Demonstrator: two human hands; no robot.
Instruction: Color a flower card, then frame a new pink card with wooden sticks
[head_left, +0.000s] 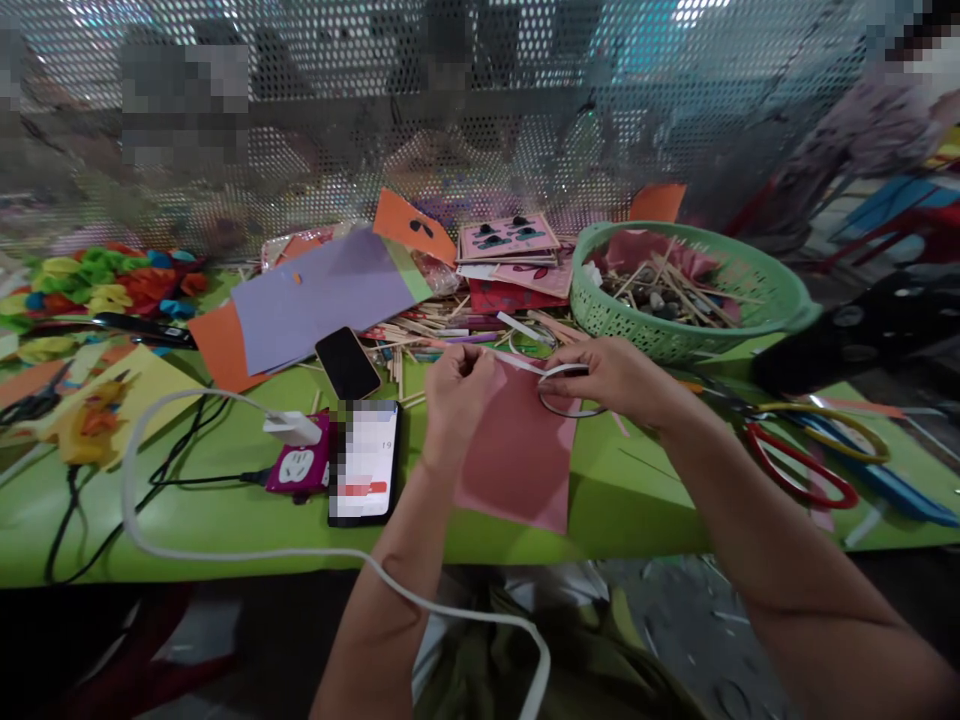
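Over a dull-pink sheet of paper, my left hand is closed in a pinch on the end of a narrow white strip. The strip runs across to my right hand, whose fingers close on a thin pale ring that looks like a roll of tape. Part of the ring is hidden behind those fingers. Stretched between both hands, the strip lies along the sheet's top edge. Whether it touches the paper, I cannot tell.
A green basket of sticks and stones stands behind my right hand. Red-handled scissors lie at right. Left are a lit phone, a dark phone, a purple power socket and a glue gun. A white cable crosses my left forearm.
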